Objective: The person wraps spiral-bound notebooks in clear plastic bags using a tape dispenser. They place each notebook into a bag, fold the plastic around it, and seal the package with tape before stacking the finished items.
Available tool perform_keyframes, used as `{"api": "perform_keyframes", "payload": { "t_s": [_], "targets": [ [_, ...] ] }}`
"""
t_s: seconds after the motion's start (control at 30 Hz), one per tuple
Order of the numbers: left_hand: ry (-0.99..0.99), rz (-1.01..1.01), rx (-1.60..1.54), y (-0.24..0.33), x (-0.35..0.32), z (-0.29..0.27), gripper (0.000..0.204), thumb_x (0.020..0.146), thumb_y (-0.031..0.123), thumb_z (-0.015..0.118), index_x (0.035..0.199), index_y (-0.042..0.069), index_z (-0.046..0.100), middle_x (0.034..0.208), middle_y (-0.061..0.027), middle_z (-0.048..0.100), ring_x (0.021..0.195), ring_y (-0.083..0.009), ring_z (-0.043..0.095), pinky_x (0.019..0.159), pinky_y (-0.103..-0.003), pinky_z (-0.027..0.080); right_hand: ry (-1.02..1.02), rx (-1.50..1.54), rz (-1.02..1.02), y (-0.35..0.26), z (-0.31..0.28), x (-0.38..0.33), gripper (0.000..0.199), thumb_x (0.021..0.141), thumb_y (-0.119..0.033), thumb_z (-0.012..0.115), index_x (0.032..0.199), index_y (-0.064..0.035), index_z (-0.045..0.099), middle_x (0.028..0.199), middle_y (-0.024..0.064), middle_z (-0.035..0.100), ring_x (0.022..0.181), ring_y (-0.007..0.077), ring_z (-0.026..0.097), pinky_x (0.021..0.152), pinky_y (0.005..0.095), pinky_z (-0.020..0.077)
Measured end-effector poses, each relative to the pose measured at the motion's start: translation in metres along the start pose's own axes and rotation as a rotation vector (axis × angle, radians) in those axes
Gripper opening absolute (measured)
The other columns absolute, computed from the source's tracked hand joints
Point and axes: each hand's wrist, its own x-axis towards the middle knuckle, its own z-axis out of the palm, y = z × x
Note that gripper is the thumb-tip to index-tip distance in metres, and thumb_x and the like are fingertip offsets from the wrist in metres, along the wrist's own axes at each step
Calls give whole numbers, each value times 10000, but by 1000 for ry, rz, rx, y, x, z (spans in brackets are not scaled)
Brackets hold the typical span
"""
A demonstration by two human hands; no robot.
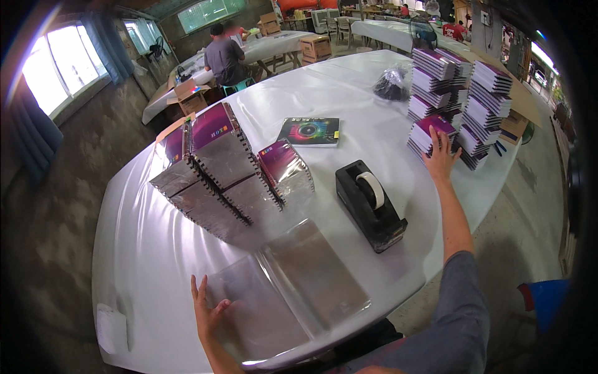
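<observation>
A clear plastic book cover [293, 287] lies spread open on the table in front of me, creased down its middle. At its left edge is my left hand [210, 315], fingers apart, the thumb over the plastic. My right arm reaches out to the far right, where my right hand [441, 153] rests with spread fingers on a purple-covered spiral notebook [425, 129] atop a low pile. Taller stacks of spiral notebooks [486, 103] rise behind and beside it. Between my hands stands a black tape dispenser [370, 209] with a white roll.
Plastic-covered purple notebooks [215, 162] stand in stacks at left. A dark book with a colourful round design [309, 132] lies beyond them. A black plastic bundle [392, 84] sits far right, near blue-handled scissors [499, 148]. A seated person [224, 59] is at another table.
</observation>
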Motion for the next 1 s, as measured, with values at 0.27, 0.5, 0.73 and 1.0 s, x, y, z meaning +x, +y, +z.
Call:
{"api": "perform_keyframes", "payload": {
  "t_s": [0.27,0.5,0.73,1.0],
  "targets": [
    [-35,-22,-33,-2,1,1,1060,574,380,859,1441,110,312,1540,-160,100,1348,-377,313,1051,-477,376,184,-63,-167,13,9,11,747,564,-448,805,1237,-274,532,1119,-41,519,1061,128,511,846,507,353],
    [-54,-57,-109,2,-2,-2,1113,588,395,853,1472,119,234,1544,-152,83,1335,-392,334,1066,-459,356,288,48,-502,28,-22,32,697,568,-491,783,1135,-133,594,1004,-5,565,970,145,541,883,448,337],
    [-35,-120,-270,-1,-3,-10,1050,618,257,843,1474,141,246,1550,-143,85,1323,-385,364,1078,-454,331,213,70,-369,15,-82,62,611,615,-508,768,1024,-80,617,1007,22,614,918,173,589,891,434,330],
    [210,169,55,12,-4,-19,1078,589,234,851,1468,92,243,1521,-166,212,1361,-353,302,1074,-490,302,108,431,-517,-63,-240,64,589,544,-359,821,1005,-52,617,954,60,631,859,232,575,881,374,335]
  ]
}}
